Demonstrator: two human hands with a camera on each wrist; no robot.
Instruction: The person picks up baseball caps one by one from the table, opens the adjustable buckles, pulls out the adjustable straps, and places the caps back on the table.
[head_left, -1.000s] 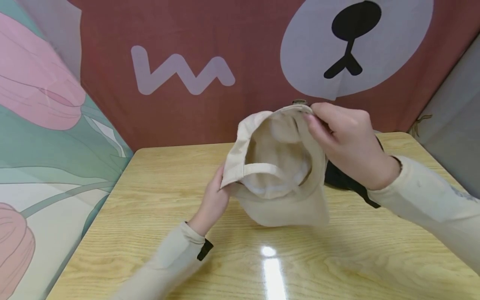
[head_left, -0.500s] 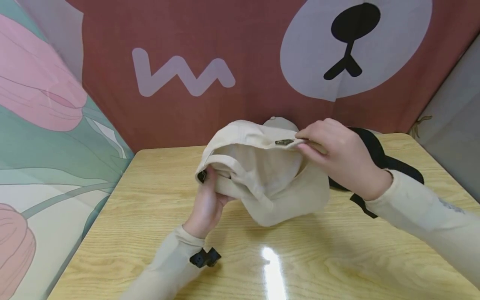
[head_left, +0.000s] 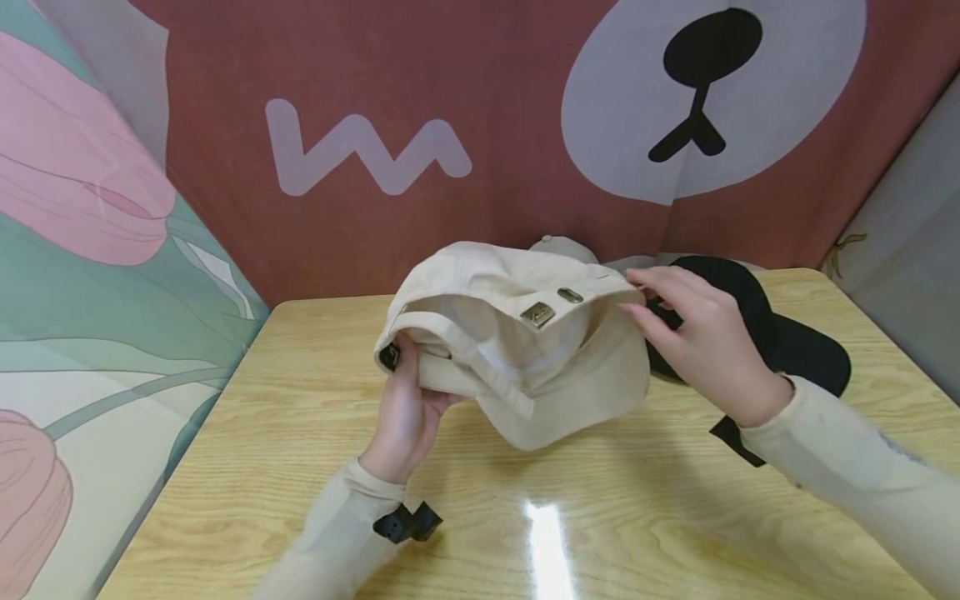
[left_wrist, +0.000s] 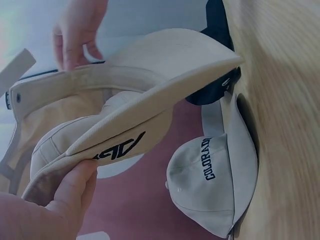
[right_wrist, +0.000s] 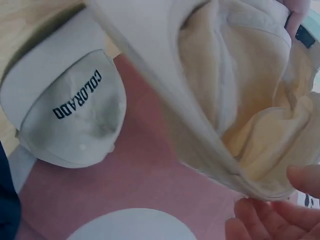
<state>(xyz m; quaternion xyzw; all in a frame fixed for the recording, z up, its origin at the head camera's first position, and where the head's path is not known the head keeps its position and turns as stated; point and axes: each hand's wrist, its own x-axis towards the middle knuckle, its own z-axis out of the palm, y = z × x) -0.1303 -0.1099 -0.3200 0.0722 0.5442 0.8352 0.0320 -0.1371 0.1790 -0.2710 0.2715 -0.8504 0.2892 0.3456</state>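
Observation:
A cream baseball cap (head_left: 570, 392) is held above the table, its hollow inside facing me and brim low. Its loose back strap (head_left: 517, 392) hangs across the opening, and a metal buckle (head_left: 537, 314) shows on the back edge. My left hand (head_left: 405, 408) grips the left side, thumb inside the rim; its other fingers are partly hidden. With thumb and fingertips, my right hand (head_left: 705, 342) pinches the right edge. Black lettering (left_wrist: 120, 150) marks the cap's front in the left wrist view.
A black cap (head_left: 795, 350) lies behind my right hand. Another pale cap (left_wrist: 200, 175), lettered COLORADO, stands at the back, mostly hidden in the head view. The wooden table (head_left: 285, 433) meets a red printed cloth (head_left: 375, 242) behind.
The cap has tipped and turned so its back edge is lower and the buckle faces me. My left thumb has gone inside the rim. My right hand has lowered, then shifted right along the edge.

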